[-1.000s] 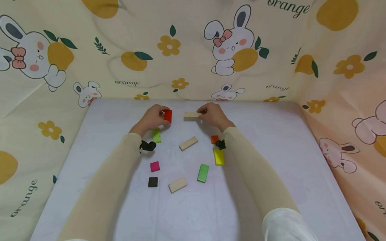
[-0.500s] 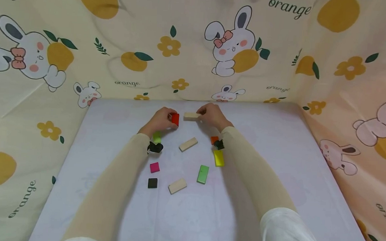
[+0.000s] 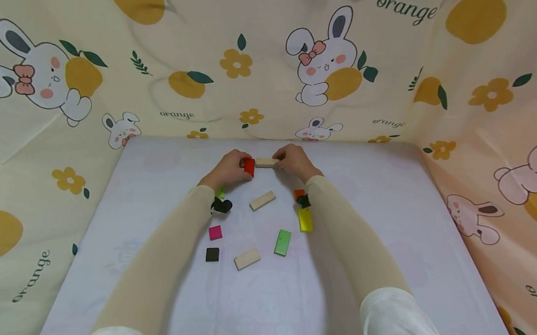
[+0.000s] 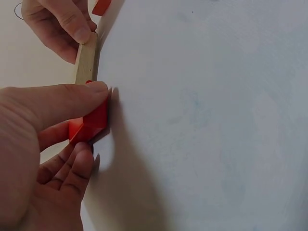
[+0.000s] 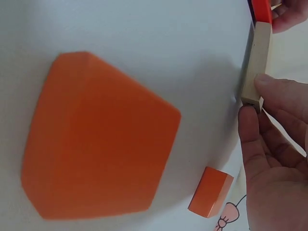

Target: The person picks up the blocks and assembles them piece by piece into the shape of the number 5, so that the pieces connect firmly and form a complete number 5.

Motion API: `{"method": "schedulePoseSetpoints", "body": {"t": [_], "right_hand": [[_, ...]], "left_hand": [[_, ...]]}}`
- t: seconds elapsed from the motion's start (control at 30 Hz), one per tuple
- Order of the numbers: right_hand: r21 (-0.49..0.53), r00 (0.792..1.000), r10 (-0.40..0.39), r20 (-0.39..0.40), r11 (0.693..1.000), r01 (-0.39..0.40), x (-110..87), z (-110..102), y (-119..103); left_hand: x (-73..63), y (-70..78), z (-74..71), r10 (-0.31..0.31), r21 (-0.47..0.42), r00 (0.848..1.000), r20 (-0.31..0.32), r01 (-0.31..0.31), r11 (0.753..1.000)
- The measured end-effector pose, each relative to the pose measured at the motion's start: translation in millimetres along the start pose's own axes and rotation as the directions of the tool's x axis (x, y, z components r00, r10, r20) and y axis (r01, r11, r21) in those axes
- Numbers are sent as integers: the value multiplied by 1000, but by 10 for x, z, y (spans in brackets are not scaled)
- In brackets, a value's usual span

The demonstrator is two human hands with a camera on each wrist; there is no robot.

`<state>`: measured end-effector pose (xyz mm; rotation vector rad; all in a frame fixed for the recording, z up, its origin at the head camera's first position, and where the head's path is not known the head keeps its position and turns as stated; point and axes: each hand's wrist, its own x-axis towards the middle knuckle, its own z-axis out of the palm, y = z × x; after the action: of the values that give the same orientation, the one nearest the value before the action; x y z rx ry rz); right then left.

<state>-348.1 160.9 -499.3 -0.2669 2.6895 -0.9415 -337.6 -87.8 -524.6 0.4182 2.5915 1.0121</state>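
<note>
Near the table's far edge, my left hand (image 3: 227,168) pinches a red block (image 3: 249,168) between thumb and fingers. My right hand (image 3: 296,162) grips the right end of a plain wooden block (image 3: 265,162). In the left wrist view the red block (image 4: 96,113) is against or very close to the wooden block's end (image 4: 86,60); the thumb covers part of the join. From the right wrist, the wooden block (image 5: 257,57) lines up with the red one (image 5: 262,10). Close to that camera is a large-looking orange block (image 5: 101,139), with another orange block (image 5: 210,192) by the right hand.
Nearer on the white table (image 3: 259,310) lie two wooden blocks (image 3: 262,201) (image 3: 247,259), a green block (image 3: 282,242), a yellow block (image 3: 305,220), a pink block (image 3: 216,233) and a black block (image 3: 212,255). A lime block (image 3: 220,191) is partly hidden by the left wrist.
My left hand has moved right with the red block, bringing it up to the left end of the wooden block. The right hand and its block have hardly moved.
</note>
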Motion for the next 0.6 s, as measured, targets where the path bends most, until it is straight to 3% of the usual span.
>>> {"method": "schedulePoseSetpoints", "body": {"t": [0.6], "right_hand": [[16,1000,3,2,1000,-3,16,70,16]], "left_hand": [[1,24,43,3,14,1000,-24,-2,1000]]}}
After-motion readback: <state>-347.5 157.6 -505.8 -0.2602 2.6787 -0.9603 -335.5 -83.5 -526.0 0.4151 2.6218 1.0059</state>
